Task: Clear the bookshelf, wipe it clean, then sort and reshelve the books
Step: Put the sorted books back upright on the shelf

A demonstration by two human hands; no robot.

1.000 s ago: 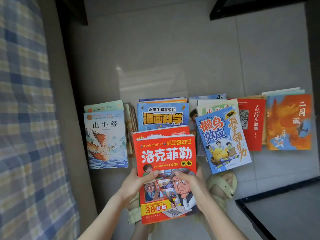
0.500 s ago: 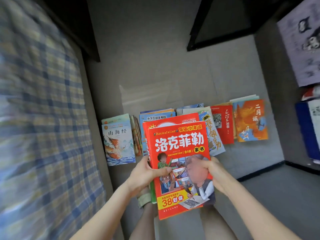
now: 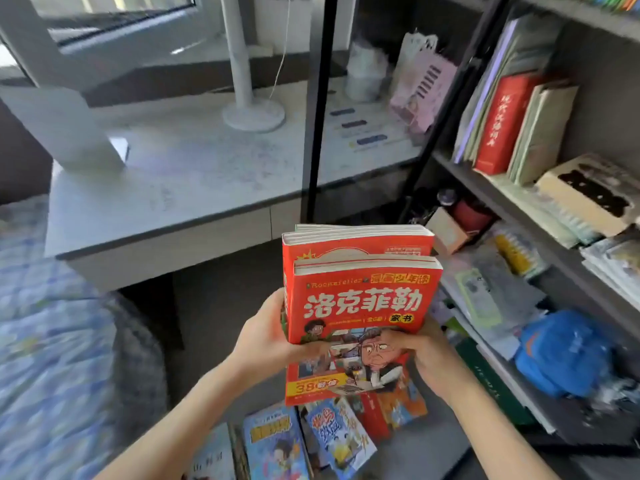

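Between the white desk point(image 3: 173, 188) and the bookshelf point(image 3: 540, 216), a stack of red paperbacks point(image 3: 360, 296) is held above the floor. The left hand point(image 3: 266, 341) grips its left edge and the right hand point(image 3: 429, 355) its right edge, both thumbs curled over the front cover. Below it, more picture books point(image 3: 311, 438) lie face up on the floor, and the shelves hold a red hardback point(image 3: 502, 123) and a blue bag point(image 3: 564, 355).

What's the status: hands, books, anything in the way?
Left hand, right hand gripping red book stack. Bookshelf at right, cluttered. More books on floor.
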